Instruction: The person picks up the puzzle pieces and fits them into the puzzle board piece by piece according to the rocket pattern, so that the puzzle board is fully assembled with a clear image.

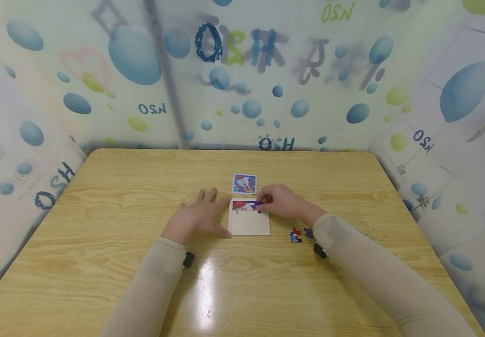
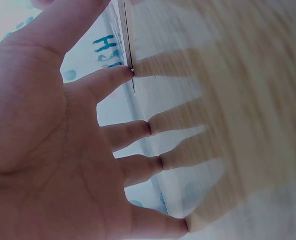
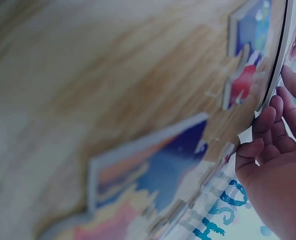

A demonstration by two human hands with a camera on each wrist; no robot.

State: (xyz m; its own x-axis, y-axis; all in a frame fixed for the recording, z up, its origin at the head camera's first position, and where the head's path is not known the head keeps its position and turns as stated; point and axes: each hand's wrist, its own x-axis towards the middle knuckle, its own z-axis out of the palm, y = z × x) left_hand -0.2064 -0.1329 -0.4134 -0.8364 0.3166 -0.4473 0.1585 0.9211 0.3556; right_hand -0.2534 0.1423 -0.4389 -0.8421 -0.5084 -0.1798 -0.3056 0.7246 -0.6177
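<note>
A square puzzle tray (image 1: 249,224) lies flat on the table, its upper strip filled with red, white and dark blue picture pieces and its lower part bare. My left hand (image 1: 202,216) spreads its fingers at the tray's left side, thumb by the lower corner and index finger by the upper one. In the left wrist view, the left fingertips (image 2: 125,71) rest on the tabletop and against the tray edge. At the tray's upper right corner, my right hand (image 1: 282,201) pinches a dark blue puzzle piece (image 1: 259,207) between thumb and index finger, the other fingers curled.
Above the tray lies a square picture card (image 1: 244,184) with a similar cartoon design. Loose puzzle pieces (image 1: 296,235) lie right of the tray, partly beside the right sleeve (image 1: 343,238). The wooden table (image 1: 141,187) meets a patterned curtain (image 1: 234,103) at its back edge.
</note>
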